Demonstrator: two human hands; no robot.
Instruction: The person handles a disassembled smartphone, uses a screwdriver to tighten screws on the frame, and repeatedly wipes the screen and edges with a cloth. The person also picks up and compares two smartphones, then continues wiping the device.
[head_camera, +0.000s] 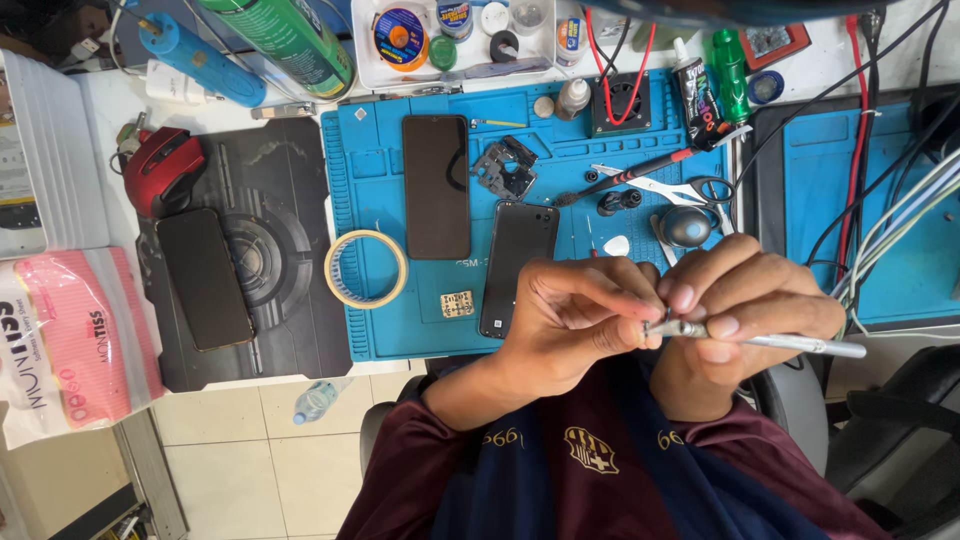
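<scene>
Phones, tape roll and scissors lie beyond both hands.

A pink-and-white tissue pack lies near left on the bench. Two dark phone screens lie face up mid-bench. A black glue tube with colourful label lies far right.

crowded blue mat (tools, phones), bare front edge

slim metal tool | silver, roughly level | tip possibly hidden between fingertips
</scene>
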